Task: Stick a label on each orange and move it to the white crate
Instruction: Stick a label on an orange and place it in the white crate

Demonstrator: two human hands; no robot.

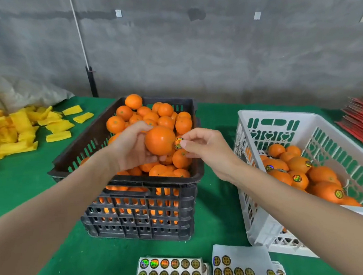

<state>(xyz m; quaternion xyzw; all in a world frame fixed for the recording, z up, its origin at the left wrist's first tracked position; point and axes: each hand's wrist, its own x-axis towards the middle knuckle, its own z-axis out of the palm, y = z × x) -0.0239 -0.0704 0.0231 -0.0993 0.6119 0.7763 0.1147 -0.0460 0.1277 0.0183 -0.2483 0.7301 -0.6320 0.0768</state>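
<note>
Left grip (130,149) holds orange (159,139); right grip (207,148) pinches label (178,143).

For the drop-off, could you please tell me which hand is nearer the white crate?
Right. The right hand, pinching a label, is left of the white crate; the left hand, gripping the orange, is farther left.

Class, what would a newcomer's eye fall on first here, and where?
At the centre, the left hand holds a large round orange above the black plastic crate heaped with fruit, while the right hand pinches a round shiny label against its side. On the right, a white plastic crate holds labelled oranges.
</note>
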